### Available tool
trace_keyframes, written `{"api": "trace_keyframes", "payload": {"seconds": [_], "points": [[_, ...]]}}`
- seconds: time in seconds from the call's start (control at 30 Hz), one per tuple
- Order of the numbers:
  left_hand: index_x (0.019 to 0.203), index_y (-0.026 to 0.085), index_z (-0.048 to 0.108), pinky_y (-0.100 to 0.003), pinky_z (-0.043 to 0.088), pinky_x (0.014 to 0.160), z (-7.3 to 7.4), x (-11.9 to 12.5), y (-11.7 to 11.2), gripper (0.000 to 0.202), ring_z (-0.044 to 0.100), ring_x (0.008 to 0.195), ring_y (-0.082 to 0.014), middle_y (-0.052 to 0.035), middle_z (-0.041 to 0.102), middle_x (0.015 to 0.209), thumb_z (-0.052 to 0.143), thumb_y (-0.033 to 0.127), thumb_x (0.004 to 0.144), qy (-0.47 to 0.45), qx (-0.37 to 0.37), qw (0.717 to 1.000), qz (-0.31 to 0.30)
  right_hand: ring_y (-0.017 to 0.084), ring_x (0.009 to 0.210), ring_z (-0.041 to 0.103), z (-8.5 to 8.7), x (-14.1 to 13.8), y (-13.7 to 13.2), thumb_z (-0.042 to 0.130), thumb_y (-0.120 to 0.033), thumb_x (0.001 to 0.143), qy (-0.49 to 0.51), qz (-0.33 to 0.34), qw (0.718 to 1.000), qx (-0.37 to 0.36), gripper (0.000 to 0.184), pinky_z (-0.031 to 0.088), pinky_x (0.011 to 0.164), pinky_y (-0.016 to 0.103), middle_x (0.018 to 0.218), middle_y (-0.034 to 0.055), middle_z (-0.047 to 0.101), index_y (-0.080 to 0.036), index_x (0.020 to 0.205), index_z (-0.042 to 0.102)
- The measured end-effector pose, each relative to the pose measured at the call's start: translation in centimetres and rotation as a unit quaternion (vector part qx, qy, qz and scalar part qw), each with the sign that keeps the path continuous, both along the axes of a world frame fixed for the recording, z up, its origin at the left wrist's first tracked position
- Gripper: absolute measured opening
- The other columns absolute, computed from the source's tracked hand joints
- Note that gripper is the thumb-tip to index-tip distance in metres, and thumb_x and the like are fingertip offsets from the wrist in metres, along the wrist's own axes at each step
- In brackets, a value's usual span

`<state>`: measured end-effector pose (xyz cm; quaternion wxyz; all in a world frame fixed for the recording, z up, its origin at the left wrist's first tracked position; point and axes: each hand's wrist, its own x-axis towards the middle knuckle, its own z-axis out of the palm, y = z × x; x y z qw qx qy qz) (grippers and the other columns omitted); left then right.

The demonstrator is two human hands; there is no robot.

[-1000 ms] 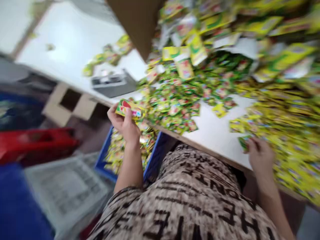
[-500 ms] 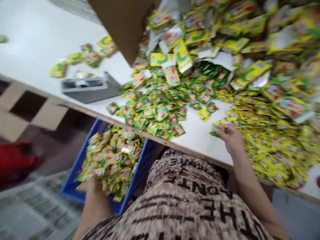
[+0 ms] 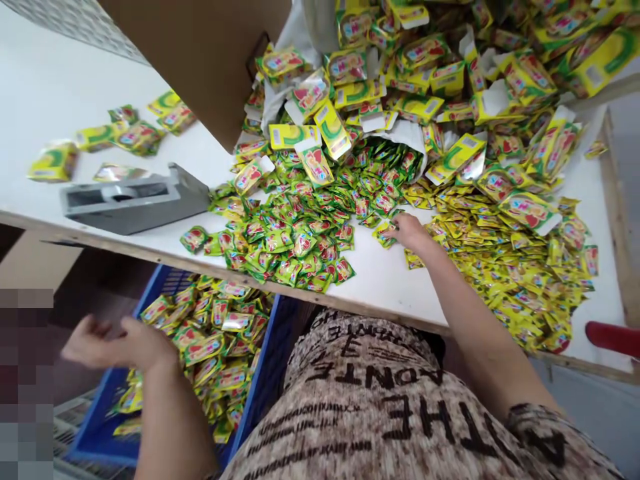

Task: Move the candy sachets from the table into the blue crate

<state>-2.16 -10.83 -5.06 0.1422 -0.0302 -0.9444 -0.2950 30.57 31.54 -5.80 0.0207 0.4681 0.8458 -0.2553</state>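
My right hand (image 3: pixel 411 232) reaches over the white table, its fingertips closed on a small yellow-green sachet (image 3: pixel 384 236) close to the table surface. Left of it spreads a heap of green sachets (image 3: pixel 290 233); to its right lies a larger heap of yellow sachets (image 3: pixel 500 253). My left hand (image 3: pixel 117 343) hovers over the left side of a blue crate (image 3: pixel 267 357), with thumb and fingers apart and slightly curled. I see nothing in it. Printed yellow packets (image 3: pixel 220 347) fill much of that crate, below the table edge.
A grey tape dispenser (image 3: pixel 135 200) stands near the table's front edge, with several packets (image 3: pixel 140 137) behind it. A brown cardboard flap (image 3: pixel 200 53) hangs over the back. Many yellow boxes (image 3: pixel 425 80) are piled behind the sachets. A red handle (image 3: pixel 613 339) juts in at right.
My left hand has risen from the packets in the crate and moved left. My right hand has moved left and back, from the yellow heap's edge to a sachet near the green heap.
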Motion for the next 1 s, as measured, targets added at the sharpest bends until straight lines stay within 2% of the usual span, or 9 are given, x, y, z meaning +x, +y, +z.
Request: {"api": "trace_keyframes", "payload": {"seconds": [0.03,0.1,0.17,0.23,0.37,0.47,0.57,0.73,1.0], "points": [[0.104,0.025,0.050,-0.046,0.044,0.096,0.5,1.4,2.4,0.026,0.056,0.098,-0.0190,0.0051,0.056,0.112,0.051,0.017,0.080,0.050,0.046,0.998,0.010,0.017,0.078,0.053,0.2,0.2,0.0,0.081,-0.029,0.067,-0.019,0.019,1.000,-0.001,0.026,0.042,0.073,0.028,0.084,0.0045,0.059,-0.015,0.080,0.063],[0.103,0.024,0.056,-0.038,0.050,0.089,1.4,5.7,8.1,0.019,0.060,0.093,-0.0160,0.0048,0.063,0.102,0.056,0.023,0.084,0.027,0.158,0.977,-0.139,0.016,0.074,0.052,0.3,0.7,-0.5,0.080,-0.031,0.068,-0.023,0.037,0.999,0.000,0.026,0.040,0.069,0.027,0.080,0.0031,0.058,-0.016,0.077,0.061],[0.101,0.021,0.062,-0.036,0.053,0.084,1.8,11.1,14.2,0.017,0.064,0.085,-0.0157,0.0005,0.068,0.092,0.058,0.028,0.087,-0.143,0.259,0.892,-0.343,0.015,0.069,0.050,-0.1,1.3,-1.7,0.079,-0.033,0.067,0.018,0.016,1.000,-0.001,0.026,0.039,0.066,0.027,0.073,0.0005,0.056,-0.017,0.075,0.060],[0.101,0.017,0.066,-0.034,0.054,0.083,1.4,16.2,19.7,0.025,0.065,0.089,-0.0178,-0.0058,0.069,0.099,0.066,0.033,0.081,-0.304,0.301,0.780,-0.457,0.015,0.064,0.049,-0.7,2.1,-3.5,0.077,-0.038,0.068,0.112,-0.035,0.992,-0.041,0.028,0.039,0.062,0.027,0.067,-0.0016,0.054,-0.018,0.075,0.058],[0.098,0.013,0.068,-0.029,0.052,0.075,-0.6,22.4,25.8,0.045,0.064,0.082,-0.0169,-0.0091,0.070,0.098,0.083,0.035,0.062,-0.536,0.355,0.622,-0.447,0.016,0.063,0.054,-1.1,4.2,-7.6,0.073,-0.051,0.069,0.341,-0.140,0.919,-0.139,0.037,0.045,0.059,0.028,0.069,-0.0006,0.058,-0.018,0.079,0.059],[0.088,0.012,0.070,-0.025,0.049,0.069,-1.6,23.8,26.5,0.039,0.060,0.069,-0.0129,-0.0051,0.071,0.082,0.085,0.034,0.060,-0.616,0.369,0.551,-0.424,0.017,0.072,0.057,-0.2,5.6,-9.7,0.072,-0.043,0.073,0.392,-0.181,0.901,-0.033,0.026,0.048,0.064,0.030,0.080,0.0027,0.062,-0.019,0.081,0.066],[0.089,0.012,0.072,-0.024,0.046,0.069,-1.7,24.5,26.2,0.038,0.059,0.070,-0.0123,-0.0041,0.071,0.081,0.086,0.030,0.059,-0.635,0.367,0.526,-0.431,0.018,0.077,0.058,0.4,6.3,-10.6,0.070,-0.032,0.077,0.397,-0.170,0.901,0.038,0.011,0.048,0.067,0.031,0.083,0.0036,0.063,-0.021,0.080,0.070],[0.097,0.014,0.072,-0.027,0.046,0.086,-1.5,26.2,25.9,0.037,0.063,0.087,-0.0142,-0.0059,0.072,0.095,0.083,0.029,0.065,-0.660,0.414,0.482,-0.401,0.018,0.079,0.058,-0.9,6.1,-11.3,0.065,-0.031,0.080,0.442,-0.209,0.871,-0.041,0.020,0.050,0.069,0.031,0.087,0.0034,0.063,-0.023,0.098,0.069],[0.088,0.013,0.071,-0.024,0.046,0.075,-1.8,26.0,26.0,0.031,0.062,0.074,-0.0125,-0.0027,0.071,0.080,0.077,0.015,0.058,-0.642,0.449,0.543,-0.303,0.012,0.062,0.052,-1.8,5.2,-12.2,0.069,-0.032,0.076,0.445,-0.237,0.854,-0.131,0.036,0.046,0.058,0.025,0.081,-0.0008,0.055,-0.020,0.108,0.057]]}}
